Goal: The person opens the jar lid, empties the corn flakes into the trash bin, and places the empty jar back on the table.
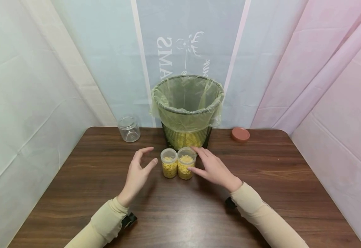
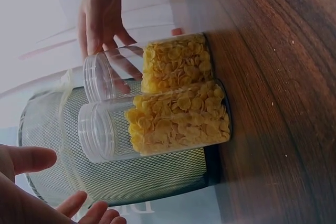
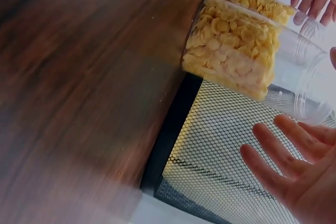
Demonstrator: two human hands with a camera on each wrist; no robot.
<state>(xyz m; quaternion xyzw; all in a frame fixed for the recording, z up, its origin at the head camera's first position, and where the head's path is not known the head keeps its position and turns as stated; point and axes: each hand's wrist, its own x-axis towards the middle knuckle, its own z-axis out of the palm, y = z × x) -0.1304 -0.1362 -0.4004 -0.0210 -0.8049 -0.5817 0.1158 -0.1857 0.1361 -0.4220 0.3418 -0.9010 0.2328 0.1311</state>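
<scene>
Two clear jars, each partly filled with yellow corn flakes, stand upright side by side with their tops uncovered: the left jar [image 1: 169, 169] and the right jar [image 1: 185, 173]. To the left of the pair, my left hand [image 1: 137, 174] hovers with fingers and thumb spread, apart from the glassy wall. My right hand [image 1: 214, 168] is at the right jar's right side, its thumb and fingers loosely parted about it. In the right wrist view, the right hand's fingers [image 3: 278, 158] look extended near the jar's mouth; whether any touches is unclear.
Behind the jars stands a black mesh bin [image 1: 188, 120] with a translucent yellow-green liner, yellow contents showing through its lower mesh. An empty clear jar [image 1: 129, 129] is at the back left, and a reddish lid [image 1: 240, 134] at the back right. Small crumbs dot the wooden table [image 2: 262, 103].
</scene>
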